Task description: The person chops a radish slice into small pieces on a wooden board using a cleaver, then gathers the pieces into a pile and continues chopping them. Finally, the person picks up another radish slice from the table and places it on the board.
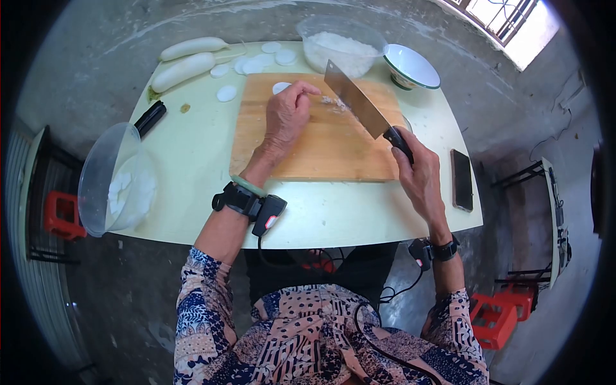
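Well, cleaver point(360, 106) in right hand point(420, 172) (by the handle point(396, 137)).

Cleaver handle point(398, 140) partly hidden by right hand point(419, 170), window point(504, 18) cut off

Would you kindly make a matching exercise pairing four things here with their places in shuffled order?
1. broad steel cleaver with black handle
2. black rectangular phone
3. two long white radishes
4. round white bowl with dark rim

A. at the far left corner of the pale green table
B. just right of the clear plastic bowl of white shreds
C. in the right hand
D. near that table's right edge

Pairs: 1-C; 2-D; 3-A; 4-B
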Available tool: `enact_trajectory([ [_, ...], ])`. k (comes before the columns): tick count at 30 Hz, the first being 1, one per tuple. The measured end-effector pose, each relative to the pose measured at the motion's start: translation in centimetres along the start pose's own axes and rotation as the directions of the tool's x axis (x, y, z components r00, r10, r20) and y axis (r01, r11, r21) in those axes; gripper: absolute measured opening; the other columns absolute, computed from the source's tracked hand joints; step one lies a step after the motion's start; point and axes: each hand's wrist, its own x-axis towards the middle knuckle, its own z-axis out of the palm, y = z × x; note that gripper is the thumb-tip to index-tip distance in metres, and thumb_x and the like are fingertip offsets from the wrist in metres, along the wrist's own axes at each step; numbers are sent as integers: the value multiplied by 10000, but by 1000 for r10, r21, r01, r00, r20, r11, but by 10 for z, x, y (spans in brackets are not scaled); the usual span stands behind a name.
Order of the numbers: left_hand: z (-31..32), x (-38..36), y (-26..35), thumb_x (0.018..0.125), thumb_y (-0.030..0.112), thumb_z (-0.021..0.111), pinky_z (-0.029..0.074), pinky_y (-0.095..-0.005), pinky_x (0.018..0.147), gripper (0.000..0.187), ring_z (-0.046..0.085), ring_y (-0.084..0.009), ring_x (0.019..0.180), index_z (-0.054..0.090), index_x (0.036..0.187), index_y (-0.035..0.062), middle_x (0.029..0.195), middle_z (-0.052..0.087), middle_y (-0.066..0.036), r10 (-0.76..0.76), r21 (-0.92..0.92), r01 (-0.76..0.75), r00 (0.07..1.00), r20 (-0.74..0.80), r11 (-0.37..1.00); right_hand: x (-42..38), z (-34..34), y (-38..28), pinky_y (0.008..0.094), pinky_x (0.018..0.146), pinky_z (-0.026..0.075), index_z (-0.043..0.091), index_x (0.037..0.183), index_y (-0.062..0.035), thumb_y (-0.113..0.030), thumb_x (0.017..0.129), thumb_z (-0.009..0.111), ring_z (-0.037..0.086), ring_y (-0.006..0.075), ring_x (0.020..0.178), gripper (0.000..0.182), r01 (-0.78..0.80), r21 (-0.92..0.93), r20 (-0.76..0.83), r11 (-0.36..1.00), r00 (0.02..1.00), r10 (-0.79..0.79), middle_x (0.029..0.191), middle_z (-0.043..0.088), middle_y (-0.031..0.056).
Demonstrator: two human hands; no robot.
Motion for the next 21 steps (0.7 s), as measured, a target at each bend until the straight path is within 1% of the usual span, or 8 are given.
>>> enact_trajectory([
  [3, 2, -1, 1, 970, 12, 508, 525, -308, 652, 265, 641, -144, 683, 755, 1039, 78, 716, 649, -49, 35, 33, -35, 999, 1, 999, -3, 1, -1, 450, 763, 542, 638, 1342, -59, -49, 968, 659, 702, 399, 830, 375, -32, 23, -11, 999, 999, 32, 1011, 724, 220],
  [5, 2, -2, 1, 978, 17, 517, 522, -320, 641, 251, 629, -152, 661, 750, 1044, 81, 705, 636, -57, 42, 46, -43, 999, 21, 998, -2, 0, -1, 450, 771, 547, 638, 1340, -58, -55, 969, 662, 710, 400, 846, 372, 26, -52, 20, 998, 999, -25, 1016, 724, 223],
  [8, 2, -3, 5, 985, 25, 531, 519, -331, 628, 238, 620, -158, 647, 750, 1052, 91, 694, 623, -65, 79, 52, -80, 997, 20, 995, -4, 0, -2, 452, 777, 549, 636, 1340, -51, -55, 972, 659, 715, 397, 859, 369, -14, -7, 20, 1000, 1000, 14, 1038, 726, 221],
  [12, 5, -5, 5, 989, 30, 543, 509, -341, 614, 228, 609, -158, 634, 751, 1054, 95, 681, 607, -72, 80, 71, -83, 996, 40, 994, -8, 0, -1, 453, 789, 552, 633, 1342, -47, -54, 973, 659, 717, 402, 877, 370, -10, -12, 20, 1000, 1000, 10, 1064, 729, 219],
  [14, 2, -6, 8, 983, 26, 546, 496, -365, 597, 231, 607, -190, 614, 753, 1059, 97, 684, 614, -100, 107, 108, -116, 991, 84, 987, -8, -1, -2, 451, 798, 554, 633, 1344, -45, -53, 972, 664, 719, 404, 891, 373, -14, 13, 25, 1000, 1000, 14, 1073, 732, 217],
  [15, 3, -6, 6, 983, 26, 546, 496, -365, 597, 231, 607, -190, 614, 753, 1059, 97, 684, 614, -100, 108, 107, -116, 991, 85, 987, -9, 1, -1, 451, 798, 554, 633, 1344, -45, -53, 972, 664, 719, 404, 891, 373, -15, 13, 24, 1000, 1000, 15, 1073, 732, 217],
  [17, 4, -6, 5, 977, 26, 549, 485, -389, 588, 234, 609, -234, 604, 753, 1065, 98, 698, 626, -133, 156, 142, -169, 983, 98, 975, -11, 4, 2, 448, 805, 557, 635, 1344, -46, -54, 970, 669, 722, 403, 902, 376, 22, 4, -5, 1000, 1000, -22, 1082, 733, 218],
  [21, 4, -6, 3, 971, 26, 558, 486, -407, 595, 236, 615, -270, 609, 756, 1070, 107, 719, 642, -153, 150, 155, -166, 983, 105, 974, -11, -2, -4, 446, 806, 556, 633, 1348, -43, -54, 971, 667, 723, 407, 912, 379, -20, 2, 25, 1000, 999, 20, 1091, 733, 224],
])
